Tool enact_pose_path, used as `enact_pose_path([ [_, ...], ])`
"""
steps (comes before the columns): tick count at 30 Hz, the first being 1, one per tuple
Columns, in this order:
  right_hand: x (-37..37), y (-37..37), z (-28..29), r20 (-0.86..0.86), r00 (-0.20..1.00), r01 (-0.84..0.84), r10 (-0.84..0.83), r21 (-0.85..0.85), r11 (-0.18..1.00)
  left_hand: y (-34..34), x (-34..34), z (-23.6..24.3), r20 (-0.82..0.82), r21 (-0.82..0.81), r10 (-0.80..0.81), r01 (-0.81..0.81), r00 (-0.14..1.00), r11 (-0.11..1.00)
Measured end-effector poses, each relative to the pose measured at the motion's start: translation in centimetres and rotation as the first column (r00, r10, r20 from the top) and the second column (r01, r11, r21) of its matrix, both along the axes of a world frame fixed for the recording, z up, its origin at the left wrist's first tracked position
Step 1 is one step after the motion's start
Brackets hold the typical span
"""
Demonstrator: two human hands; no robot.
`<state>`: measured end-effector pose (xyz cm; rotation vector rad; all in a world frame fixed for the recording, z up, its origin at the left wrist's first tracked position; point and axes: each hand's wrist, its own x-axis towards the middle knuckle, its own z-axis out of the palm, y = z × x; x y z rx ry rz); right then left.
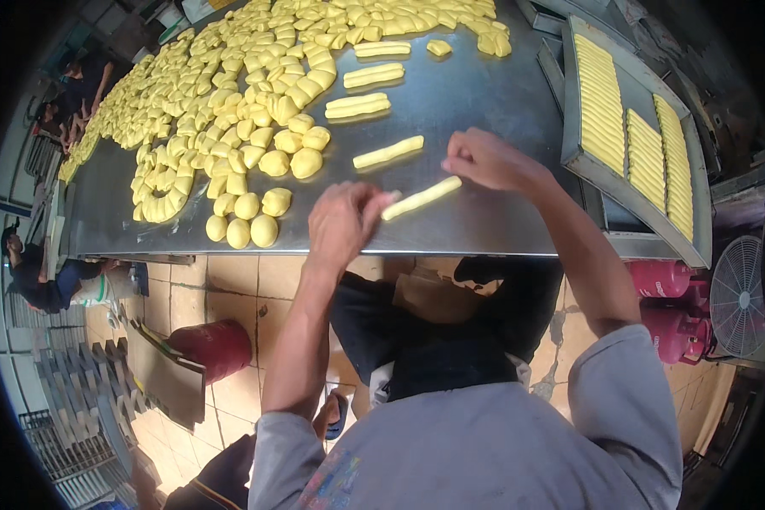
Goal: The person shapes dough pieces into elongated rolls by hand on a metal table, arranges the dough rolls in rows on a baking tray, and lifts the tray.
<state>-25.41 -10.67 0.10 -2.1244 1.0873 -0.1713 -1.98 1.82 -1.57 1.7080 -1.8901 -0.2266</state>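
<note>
My left hand (348, 217) is at the table's front edge, fingers loosely bent and slightly apart, beside the lower end of a thin pale-yellow dough stick (421, 198). Past that stick's upper end, my right hand (484, 160) is curled closed over the steel, with nothing visible in its fingers. Another single stick (388, 151) lies just beyond, between the hands. Farther back are paired strips (357, 105) in a short column. Left of my left hand sit several round dough balls (246, 204).
A steel table (518, 102) bears masses of dough pieces (212, 76). At right, a metal tray (574, 127) holds rows of strips. Red gas cylinders (663, 280) and a fan (739, 297) stand below right, another red cylinder (221, 348) below left. Other people (34, 272) are at the left.
</note>
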Motion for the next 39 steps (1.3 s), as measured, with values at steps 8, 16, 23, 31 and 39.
enact_pose_path([
  [8, 0.7, 3.0, 1.2, 0.163, 0.986, -0.025, 0.043, -0.109, 0.994, 1.0, -0.5, 1.5, 0.022, 0.152, -0.134, 0.13, 0.991, 0.98],
  [16, 1.0, 1.5, -0.2, 0.261, 0.962, -0.014, 0.082, -0.254, 0.967, -0.1, 1.6, 1.5, -0.047, 0.211, -0.129, 0.136, 0.991, 0.968],
  [23, 5.0, -1.6, -3.6, 0.264, 0.963, 0.068, 0.048, -0.412, 0.909, -4.1, 2.2, 0.6, -0.12, 0.237, 0.023, 0.006, 0.992, 0.972],
  [31, 1.0, 1.3, -1.5, 0.387, 0.922, 0.077, -0.004, -0.174, 0.982, -1.2, 1.7, 0.5, -0.172, 0.166, -0.04, 0.069, 0.984, 0.984],
  [39, 0.7, 1.3, -1.7, 0.35, 0.935, 0.034, 0.049, -0.226, 0.973, -0.9, 1.8, 0.6, -0.126, 0.182, -0.09, 0.112, 0.988, 0.977],
])
